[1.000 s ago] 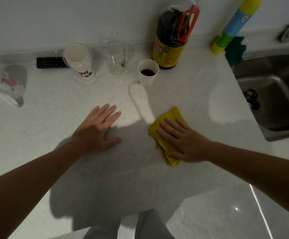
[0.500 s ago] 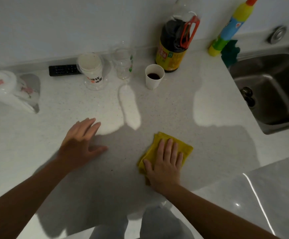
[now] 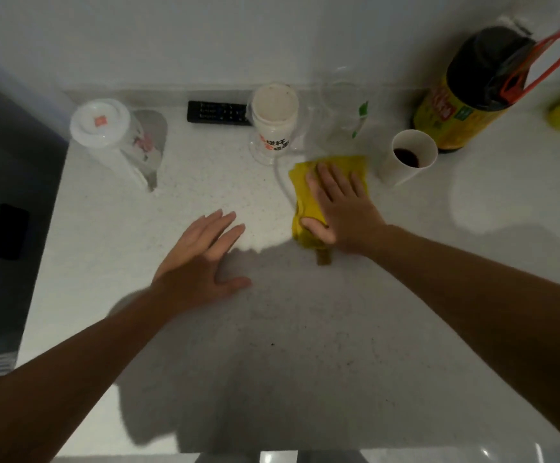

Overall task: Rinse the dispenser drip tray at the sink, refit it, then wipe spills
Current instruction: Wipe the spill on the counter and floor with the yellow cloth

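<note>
A folded yellow cloth lies on the white speckled countertop, just in front of the cups at the back. My right hand presses flat on the cloth, fingers spread and pointing away from me. To its left, my left hand rests palm down on the bare countertop with fingers apart and nothing in it. No drip tray, dispenser or sink is in view.
Along the back wall stand a lidded white cup, a black remote, a tall white cup, a clear glass, a paper cup of dark liquid and a big dark bottle. The counter's left edge drops off.
My right hand has pushed the yellow cloth away from me, from the near middle of the counter up to the cups. The view has swung left, so the sink has left the frame.
</note>
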`<state>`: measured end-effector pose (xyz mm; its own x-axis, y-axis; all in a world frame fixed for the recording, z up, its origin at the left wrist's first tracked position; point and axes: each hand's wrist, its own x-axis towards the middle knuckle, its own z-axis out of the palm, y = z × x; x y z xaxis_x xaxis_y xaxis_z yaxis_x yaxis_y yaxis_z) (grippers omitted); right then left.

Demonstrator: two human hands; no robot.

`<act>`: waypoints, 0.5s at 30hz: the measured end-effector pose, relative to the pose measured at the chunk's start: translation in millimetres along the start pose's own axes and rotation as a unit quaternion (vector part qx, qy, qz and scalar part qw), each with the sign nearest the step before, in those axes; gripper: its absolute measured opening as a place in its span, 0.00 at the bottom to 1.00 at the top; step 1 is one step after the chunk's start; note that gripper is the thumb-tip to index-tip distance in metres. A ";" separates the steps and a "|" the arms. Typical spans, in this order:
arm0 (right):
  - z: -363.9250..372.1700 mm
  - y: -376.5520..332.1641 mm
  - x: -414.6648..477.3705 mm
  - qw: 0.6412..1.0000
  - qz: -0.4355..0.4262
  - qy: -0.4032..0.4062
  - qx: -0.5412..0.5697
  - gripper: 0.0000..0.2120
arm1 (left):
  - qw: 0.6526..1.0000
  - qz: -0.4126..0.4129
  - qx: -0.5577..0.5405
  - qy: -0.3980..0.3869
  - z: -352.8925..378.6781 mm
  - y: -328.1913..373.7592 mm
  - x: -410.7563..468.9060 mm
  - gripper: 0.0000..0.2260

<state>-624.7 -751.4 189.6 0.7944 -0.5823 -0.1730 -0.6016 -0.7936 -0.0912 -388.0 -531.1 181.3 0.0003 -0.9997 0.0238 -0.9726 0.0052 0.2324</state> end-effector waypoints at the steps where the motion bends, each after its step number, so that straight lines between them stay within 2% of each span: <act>1: -0.9 4.0 4.3 0.999 -0.029 0.005 -0.016 0.43 | 1.000 0.000 -0.004 0.002 -0.3 -0.3 -0.7 0.44; 6: 3.2 1.3 -26.4 0.990 -0.136 -0.022 -0.037 0.40 | 1.000 -0.009 -0.009 -0.010 -1.7 -1.2 -4.6 0.44; 9: 10.6 -20.1 -80.4 0.988 -0.153 -0.029 -0.024 0.40 | 1.000 -0.013 0.001 -0.028 -4.4 0.8 -4.6 0.44; 12: 25.3 -42.2 -148.8 0.995 -0.102 -0.021 0.012 0.40 | 0.997 -0.024 0.028 -0.062 -10.4 7.3 -5.8 0.45; 15: 39.9 -58.4 -207.4 0.999 0.007 -0.009 0.051 0.40 | 0.995 -0.016 0.038 -0.091 -16.9 17.7 -3.5 0.45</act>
<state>-757.7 -577.2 191.7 0.7846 -0.5894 -0.1924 -0.6189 -0.7627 -0.1878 -401.3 -527.1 201.8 -0.0043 -0.9872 -0.1596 -0.9875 -0.0209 0.1560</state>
